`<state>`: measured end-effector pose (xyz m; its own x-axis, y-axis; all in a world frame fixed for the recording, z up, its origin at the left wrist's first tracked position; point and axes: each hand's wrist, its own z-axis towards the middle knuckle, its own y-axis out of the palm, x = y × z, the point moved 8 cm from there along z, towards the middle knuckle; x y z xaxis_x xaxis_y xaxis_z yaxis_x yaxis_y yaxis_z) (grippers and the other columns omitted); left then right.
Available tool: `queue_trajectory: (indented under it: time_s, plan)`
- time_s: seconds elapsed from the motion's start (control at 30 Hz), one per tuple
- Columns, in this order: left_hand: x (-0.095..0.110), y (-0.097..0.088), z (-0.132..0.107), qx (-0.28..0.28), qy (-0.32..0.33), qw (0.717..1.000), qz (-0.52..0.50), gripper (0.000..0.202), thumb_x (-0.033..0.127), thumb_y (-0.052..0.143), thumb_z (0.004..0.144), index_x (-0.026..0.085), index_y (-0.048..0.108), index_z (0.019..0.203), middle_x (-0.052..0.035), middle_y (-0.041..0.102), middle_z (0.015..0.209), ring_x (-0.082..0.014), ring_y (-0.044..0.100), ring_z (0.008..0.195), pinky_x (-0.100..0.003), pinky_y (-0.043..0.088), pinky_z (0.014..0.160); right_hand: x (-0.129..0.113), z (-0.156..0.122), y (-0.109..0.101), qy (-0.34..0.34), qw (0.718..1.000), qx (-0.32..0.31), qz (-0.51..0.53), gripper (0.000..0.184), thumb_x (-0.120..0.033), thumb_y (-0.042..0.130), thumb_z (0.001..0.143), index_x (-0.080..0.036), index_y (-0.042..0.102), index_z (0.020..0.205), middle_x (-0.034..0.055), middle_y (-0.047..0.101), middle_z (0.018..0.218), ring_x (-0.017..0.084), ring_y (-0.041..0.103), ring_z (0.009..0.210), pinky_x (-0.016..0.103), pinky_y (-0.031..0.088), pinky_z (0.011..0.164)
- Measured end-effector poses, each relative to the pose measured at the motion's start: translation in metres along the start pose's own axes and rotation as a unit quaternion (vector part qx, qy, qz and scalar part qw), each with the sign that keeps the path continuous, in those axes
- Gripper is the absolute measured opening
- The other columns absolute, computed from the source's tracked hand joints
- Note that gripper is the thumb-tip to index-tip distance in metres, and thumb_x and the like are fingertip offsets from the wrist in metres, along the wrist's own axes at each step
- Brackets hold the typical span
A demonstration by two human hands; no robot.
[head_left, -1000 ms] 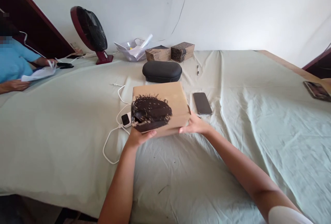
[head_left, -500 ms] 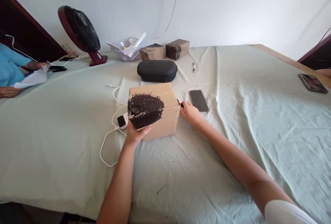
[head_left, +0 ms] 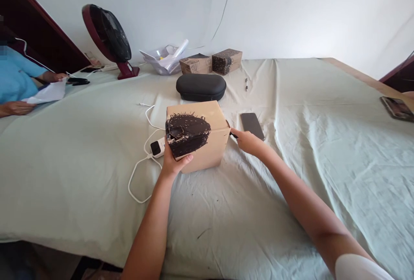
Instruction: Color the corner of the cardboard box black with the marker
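A tan cardboard box (head_left: 215, 142) stands on the cloth in front of me, with a large, ragged-edged black patch (head_left: 189, 135) on its left part. My left hand (head_left: 173, 161) grips its lower left corner, thumb on the near face and the other fingers mostly hidden behind. At the box's right edge, my right hand (head_left: 249, 141) is closed around a slim black tool (head_left: 233, 134), whose tip points at the upper right corner. Its exact kind is too small to tell. A dark slit or flap edge shows at that corner. A dark phone (head_left: 252, 126) lies just beyond my right hand.
Behind the box are a black zip case (head_left: 201, 87), two patterned cartons (head_left: 227, 61), a clear plastic bin (head_left: 166, 64) and a fan (head_left: 108, 34). A white cable (head_left: 129, 183) and power adapter (head_left: 157, 147) lie left. Another person (head_left: 19, 77) holds paper at far left.
My right hand has drawn back slightly from the box's right edge, showing more of the black tool. My left hand keeps its grip. The whole view has shifted a little.
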<state>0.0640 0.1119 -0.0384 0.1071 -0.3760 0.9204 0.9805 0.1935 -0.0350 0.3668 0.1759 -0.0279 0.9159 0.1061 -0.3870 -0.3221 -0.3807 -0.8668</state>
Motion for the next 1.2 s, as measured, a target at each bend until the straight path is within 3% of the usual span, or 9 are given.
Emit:
queue_trajectory:
  time_s: [0.1, 0.2, 0.3, 0.37, 0.47, 0.57, 0.77, 0.87, 1.2]
  plan:
    - [0.011, 0.000, 0.003, -0.027, 0.045, 0.998, 0.043, 0.106, 0.067, 0.090, 0.069, 0.023, 0.048, 0.156, -0.0204, 0.061, 0.146, -0.0414, 0.060, 0.141, -0.062, 0.045, 0.123, 0.004, -0.011, -0.016, 0.011, 0.987, -0.038, 0.156, 0.047, -0.012, 0.044, 0.098, -0.019, 0.076, 0.132, 0.0124, 0.077, 0.104, 0.016, 0.071, 0.053, 0.027, 0.051, 0.052]
    - [0.024, 0.001, 0.003, -0.069, 0.077, 0.990, 0.093, 0.119, 0.077, 0.083, 0.071, 0.023, 0.037, 0.167, -0.0220, 0.050, 0.157, -0.0457, 0.044, 0.154, -0.065, 0.034, 0.129, 0.000, -0.017, -0.044, -0.055, 0.933, -0.002, 0.354, 0.031, -0.018, 0.052, 0.092, -0.017, 0.071, 0.117, 0.0088, 0.077, 0.100, 0.018, 0.077, 0.062, 0.024, 0.054, 0.049]
    - [0.041, 0.004, 0.000, -0.090, 0.095, 0.982, 0.140, 0.127, 0.080, 0.076, 0.075, 0.025, 0.019, 0.175, -0.0217, 0.040, 0.165, -0.0460, 0.037, 0.158, -0.066, 0.028, 0.131, -0.003, -0.030, -0.081, -0.153, 0.859, 0.091, 0.480, 0.032, -0.026, 0.074, 0.082, -0.021, 0.060, 0.111, 0.0043, 0.079, 0.094, 0.017, 0.076, 0.064, 0.021, 0.050, 0.049]
    - [0.057, 0.007, -0.004, -0.063, 0.107, 0.970, 0.210, 0.127, 0.075, 0.077, 0.077, 0.027, 0.014, 0.176, -0.0204, 0.039, 0.163, -0.0459, 0.037, 0.155, -0.067, 0.026, 0.130, -0.005, -0.048, -0.104, -0.209, 0.821, 0.194, 0.494, 0.034, -0.034, 0.082, 0.084, -0.023, 0.057, 0.103, 0.0006, 0.077, 0.080, 0.011, 0.064, 0.053, 0.019, 0.044, 0.047]
    - [0.088, 0.017, -0.014, 0.008, 0.114, 0.931, 0.347, 0.126, 0.063, 0.084, 0.073, 0.030, 0.018, 0.176, -0.0187, 0.043, 0.155, -0.0473, 0.039, 0.148, -0.070, 0.028, 0.126, -0.023, -0.094, -0.124, -0.297, 0.786, 0.314, 0.441, 0.028, -0.049, 0.064, 0.105, -0.022, 0.068, 0.110, -0.0031, 0.065, 0.062, 0.009, 0.048, 0.044, 0.022, 0.037, 0.045]
    - [0.117, 0.038, -0.025, 0.029, 0.132, 0.890, 0.436, 0.127, 0.055, 0.087, 0.070, 0.027, 0.022, 0.175, -0.0209, 0.044, 0.154, -0.0499, 0.043, 0.142, -0.072, 0.033, 0.120, -0.057, -0.146, -0.125, -0.408, 0.760, 0.383, 0.332, 0.018, -0.037, 0.064, 0.107, -0.023, 0.076, 0.111, 0.0001, 0.068, 0.073, 0.011, 0.056, 0.055, 0.025, 0.044, 0.052]
    - [0.145, 0.070, -0.040, 0.026, 0.144, 0.849, 0.508, 0.119, 0.053, 0.088, 0.071, 0.020, 0.032, 0.171, -0.0256, 0.045, 0.154, -0.0519, 0.047, 0.137, -0.070, 0.039, 0.113, -0.111, -0.181, -0.099, -0.529, 0.758, 0.350, 0.152, 0.017, -0.013, 0.063, 0.092, -0.024, 0.060, 0.105, -0.0065, 0.058, 0.068, 0.011, 0.047, 0.053, 0.025, 0.039, 0.052]
    - [0.151, 0.078, -0.044, 0.029, 0.151, 0.842, 0.518, 0.114, 0.049, 0.088, 0.072, 0.019, 0.037, 0.169, -0.0268, 0.046, 0.154, -0.0516, 0.048, 0.136, -0.069, 0.041, 0.110, -0.115, -0.180, -0.096, -0.535, 0.757, 0.356, 0.119, 0.014, -0.012, 0.062, 0.097, -0.023, 0.058, 0.102, -0.0064, 0.054, 0.068, 0.011, 0.042, 0.055, 0.026, 0.035, 0.054]
    - [0.155, 0.087, -0.050, 0.017, 0.144, 0.836, 0.530, 0.106, 0.047, 0.086, 0.075, 0.021, 0.042, 0.168, -0.0266, 0.046, 0.157, -0.0514, 0.047, 0.139, -0.068, 0.039, 0.113, -0.115, -0.184, -0.096, -0.527, 0.771, 0.349, 0.085, 0.005, -0.016, 0.067, 0.103, -0.020, 0.066, 0.107, -0.0011, 0.070, 0.079, 0.011, 0.055, 0.062, 0.028, 0.040, 0.061]
